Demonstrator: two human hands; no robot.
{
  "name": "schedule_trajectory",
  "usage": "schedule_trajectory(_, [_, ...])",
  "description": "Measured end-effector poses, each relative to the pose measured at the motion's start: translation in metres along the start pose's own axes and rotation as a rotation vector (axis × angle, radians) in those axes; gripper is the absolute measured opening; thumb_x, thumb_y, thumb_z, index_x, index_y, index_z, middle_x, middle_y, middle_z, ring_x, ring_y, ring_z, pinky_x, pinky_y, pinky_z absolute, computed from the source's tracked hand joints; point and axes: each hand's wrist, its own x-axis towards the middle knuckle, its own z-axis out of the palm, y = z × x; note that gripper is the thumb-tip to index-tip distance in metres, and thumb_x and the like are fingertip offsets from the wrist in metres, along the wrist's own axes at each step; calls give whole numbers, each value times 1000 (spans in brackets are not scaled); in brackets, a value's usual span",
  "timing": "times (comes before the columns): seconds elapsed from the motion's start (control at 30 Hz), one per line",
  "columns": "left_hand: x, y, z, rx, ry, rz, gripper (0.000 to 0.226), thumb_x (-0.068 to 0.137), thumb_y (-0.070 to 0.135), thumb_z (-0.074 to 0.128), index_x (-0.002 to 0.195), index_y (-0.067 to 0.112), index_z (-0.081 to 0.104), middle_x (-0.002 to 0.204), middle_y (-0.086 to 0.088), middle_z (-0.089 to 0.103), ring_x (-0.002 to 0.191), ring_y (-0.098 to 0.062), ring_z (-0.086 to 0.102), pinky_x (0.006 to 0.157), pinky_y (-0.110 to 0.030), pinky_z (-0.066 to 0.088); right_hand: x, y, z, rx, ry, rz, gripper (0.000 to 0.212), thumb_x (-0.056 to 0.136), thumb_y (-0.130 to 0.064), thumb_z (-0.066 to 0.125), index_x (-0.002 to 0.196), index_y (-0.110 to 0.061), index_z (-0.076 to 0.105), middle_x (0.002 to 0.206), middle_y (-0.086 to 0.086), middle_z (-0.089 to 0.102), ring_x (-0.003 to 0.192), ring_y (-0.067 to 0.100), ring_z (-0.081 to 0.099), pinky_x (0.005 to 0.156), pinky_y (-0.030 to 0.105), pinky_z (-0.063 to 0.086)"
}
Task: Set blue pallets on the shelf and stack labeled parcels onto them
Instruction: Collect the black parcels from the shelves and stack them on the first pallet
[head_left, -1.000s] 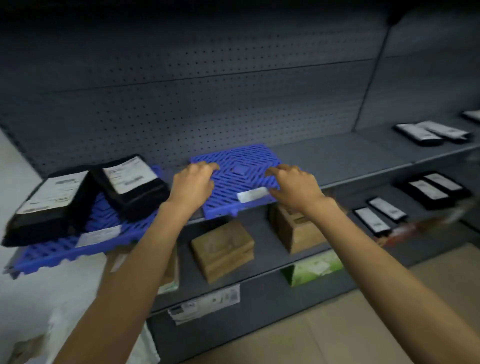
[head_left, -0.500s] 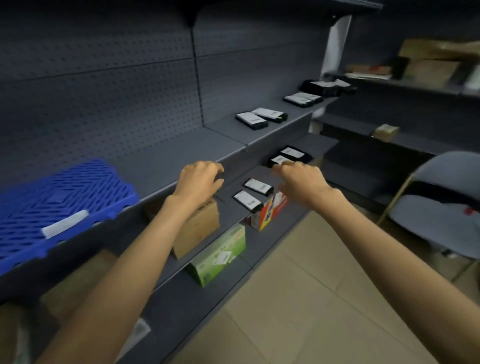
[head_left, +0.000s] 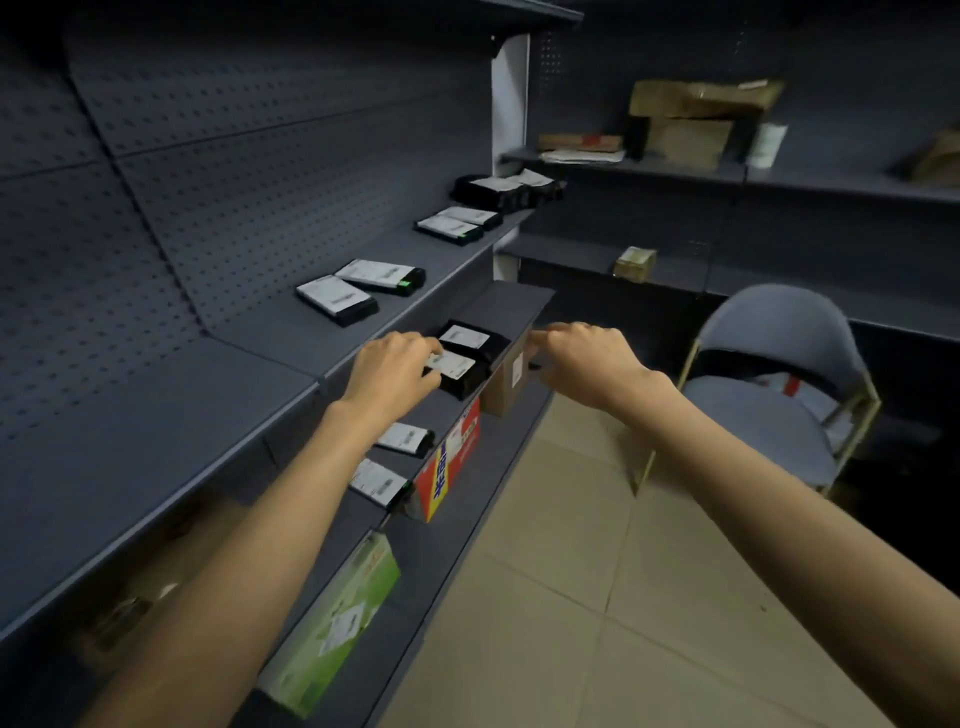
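Observation:
No blue pallet is in view. Two black labeled parcels (head_left: 464, 336) lie side by side on the middle shelf (head_left: 511, 304). My left hand (head_left: 390, 375) reaches over the nearer parcel (head_left: 460, 375), fingertips at its white label, fingers loosely bent and not closed round it. My right hand (head_left: 586, 357) hovers to the right of the parcels above the shelf's front edge, fingers loosely curled and holding nothing. More labeled parcels (head_left: 337, 299) lie on the upper shelf (head_left: 156, 441), and two flat ones (head_left: 405, 439) sit nearer me on the middle shelf.
A brown carton (head_left: 506, 382), a red-and-yellow box (head_left: 451, 465) and a green box (head_left: 337, 623) stand on the lower shelves. A grey chair (head_left: 769, 410) stands on the tiled floor at right. Cartons fill the far shelving (head_left: 680, 124).
The view has swung right and the blue pallet has left the frame. Both hands let go of the pallet and moved right to the black parcels on the middle shelf.

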Motion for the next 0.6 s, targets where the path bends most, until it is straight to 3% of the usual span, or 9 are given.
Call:
schedule_trajectory(0.3, [185,-3,46,-51,10,10,37,92,20,52,127,22,63,125,-3,66,114,-25,61,84,-37,49,141,101,32,-19,47,25,28,92,-23,51,118,-24,58,114,1,62,100,27,62,63,34,42])
schedule_trajectory(0.6, [350,61,119,-81,-82,110,37,93,24,50,129,24,61,127,-1,64,114,-24,60,83,-36,46,217,253,98,24,-15,117,28,94,-28,51,121,-26,58,115,2,62,101,28,62,64,32,37])
